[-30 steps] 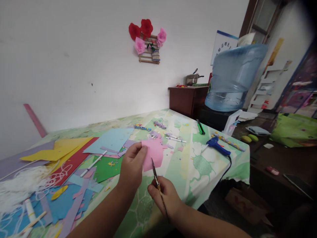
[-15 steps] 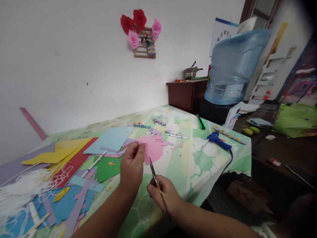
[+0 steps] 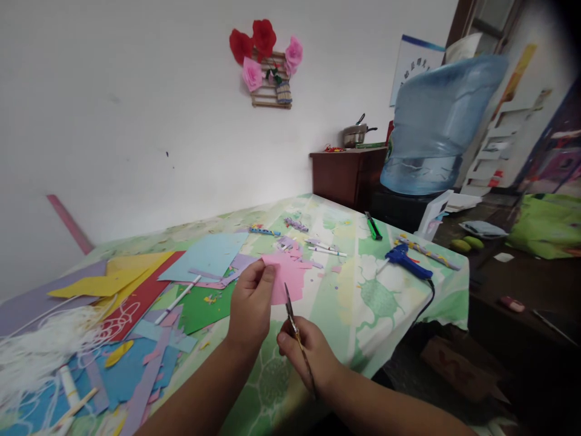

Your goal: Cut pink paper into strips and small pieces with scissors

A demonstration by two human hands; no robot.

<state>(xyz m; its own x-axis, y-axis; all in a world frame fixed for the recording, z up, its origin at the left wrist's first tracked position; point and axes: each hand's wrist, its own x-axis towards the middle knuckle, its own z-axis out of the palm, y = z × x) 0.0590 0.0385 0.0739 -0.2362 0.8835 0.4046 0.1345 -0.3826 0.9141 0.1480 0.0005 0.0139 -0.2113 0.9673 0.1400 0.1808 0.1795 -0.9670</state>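
Note:
My left hand (image 3: 252, 297) pinches the upper left edge of a pink sheet of paper (image 3: 288, 280) above the table. My right hand (image 3: 308, 350) is closed round a pair of scissors (image 3: 292, 315), whose blades point up and away from me. The blade tips overlap the lower part of the pink paper in view; whether they touch it I cannot tell. Pink and purple scraps (image 3: 290, 247) lie just beyond the paper.
Coloured sheets, among them a light blue one (image 3: 204, 257), and white string (image 3: 49, 345) cover the table's left side. Towards the right are a blue glue gun (image 3: 408, 261), a green cutter (image 3: 373, 226) and a decorated stick (image 3: 429, 252). A large water bottle (image 3: 436, 133) stands beyond.
The whole view has shifted slightly, so things appear a little further right. Both hands keep their holds, and the pink paper is tilted a little differently.

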